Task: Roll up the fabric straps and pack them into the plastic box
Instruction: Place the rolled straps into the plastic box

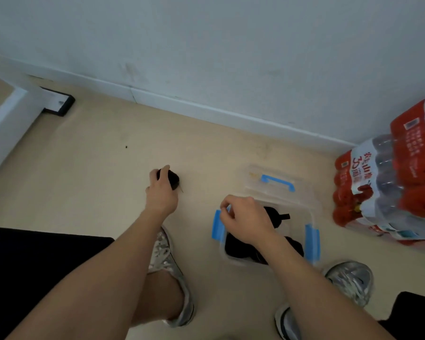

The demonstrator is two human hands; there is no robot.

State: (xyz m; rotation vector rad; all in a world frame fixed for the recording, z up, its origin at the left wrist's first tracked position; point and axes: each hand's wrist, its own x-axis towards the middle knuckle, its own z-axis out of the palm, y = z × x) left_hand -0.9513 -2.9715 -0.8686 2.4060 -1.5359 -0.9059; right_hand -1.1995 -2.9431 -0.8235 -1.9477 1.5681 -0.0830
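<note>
Centrally, head view: beige floor (96, 168) under a pale wall (231, 45). Item: rolled black strap (174, 179), on the floor, well left of the box; the left hand (161, 195) wraps thumb and fingers round it from above. Item: clear plastic box (238, 262), blue latches on both sides, standing open on the floor; black rolled straps (236, 244) lie inside. The right hand (243, 218) sits over the box's left rim, fingers curled at the left blue latch (216, 227); whether they pinch it cannot be told. Item: clear lid (275, 182) with blue handle, flat on the floor at the box's far side. Item: shrink-wrapped pack of water bottles (390, 187), red label, right of the box. Item: silver sneaker (167, 261), near the box's left.
</note>
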